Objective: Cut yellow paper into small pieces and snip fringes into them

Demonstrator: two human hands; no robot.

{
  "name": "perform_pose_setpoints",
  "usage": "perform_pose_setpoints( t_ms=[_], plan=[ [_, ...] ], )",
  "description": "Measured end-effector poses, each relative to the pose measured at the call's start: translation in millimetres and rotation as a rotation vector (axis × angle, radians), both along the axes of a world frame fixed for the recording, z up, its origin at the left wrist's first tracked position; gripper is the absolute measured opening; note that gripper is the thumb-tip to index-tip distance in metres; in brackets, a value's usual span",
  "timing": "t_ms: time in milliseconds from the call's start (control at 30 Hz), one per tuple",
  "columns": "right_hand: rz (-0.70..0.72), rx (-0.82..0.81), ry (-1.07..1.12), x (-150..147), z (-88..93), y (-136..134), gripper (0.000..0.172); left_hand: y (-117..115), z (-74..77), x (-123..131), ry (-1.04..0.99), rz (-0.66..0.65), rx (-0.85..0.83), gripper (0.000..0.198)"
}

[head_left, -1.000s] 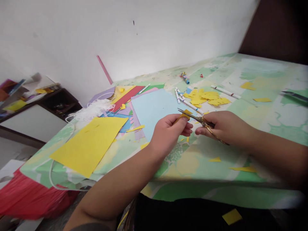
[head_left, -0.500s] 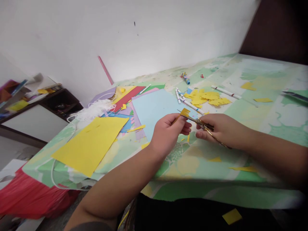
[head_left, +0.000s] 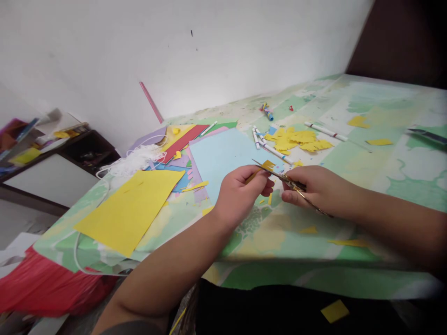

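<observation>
My left hand [head_left: 240, 193] pinches a small piece of yellow paper [head_left: 268, 164] with a notched edge, above the table near the light blue sheet [head_left: 223, 156]. My right hand [head_left: 309, 188] is closed around the handles of gold-coloured scissors [head_left: 296, 184]. The scissor blades point left and lie across the yellow piece, close to my left fingertips. Behind my hands, fringed yellow paper shapes [head_left: 300, 139] lie in a heap beside several white markers [head_left: 275, 152].
A large yellow sheet [head_left: 131, 209] and a tangle of white string [head_left: 139, 158] are on the left. A dark blade-like object [head_left: 428, 136] lies at the far right. A red bag [head_left: 52, 284] is below the table's left edge.
The scissors have shifted slightly left, their tip now reaching further past the small yellow piece. My right hand has moved slightly left with them.
</observation>
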State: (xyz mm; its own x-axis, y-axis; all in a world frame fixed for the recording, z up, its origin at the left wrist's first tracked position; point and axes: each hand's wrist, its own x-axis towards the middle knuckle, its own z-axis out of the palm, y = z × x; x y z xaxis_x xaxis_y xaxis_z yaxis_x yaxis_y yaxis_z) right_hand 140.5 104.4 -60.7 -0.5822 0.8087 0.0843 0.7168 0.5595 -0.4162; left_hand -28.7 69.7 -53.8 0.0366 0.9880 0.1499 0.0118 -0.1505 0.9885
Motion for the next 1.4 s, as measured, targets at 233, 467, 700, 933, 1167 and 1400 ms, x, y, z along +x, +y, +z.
perform_pose_setpoints(
  t_ms=[233,467,700,933,1167,1400],
  plan=[
    [-0.01,0.026,-0.015,1.4,-4.2,2.2,0.047,-2.9,3.3,0.5,0.023,0.01,-0.012,0.017],
    [-0.046,0.016,-0.019,-0.5,0.4,0.3,0.046,-2.3,2.1,-1.7,0.006,0.0,-0.036,0.013],
    [-0.054,0.038,-0.025,2.3,-2.2,2.8,0.042,-1.2,2.5,-2.3,0.014,0.006,-0.057,0.014],
    [-0.017,0.008,-0.003,2.3,-2.5,1.6,0.045,-3.1,6.0,-2.8,0.004,0.037,-0.063,0.013],
    [-0.005,-0.005,-0.015,2.2,-2.2,2.5,0.045,-2.9,6.3,-3.7,0.037,0.017,-0.073,0.013],
    [0.015,-0.013,0.004,2.7,-4.1,3.4,0.046,-1.2,5.2,-3.9,0.071,-0.007,-0.065,0.014]
  ],
)
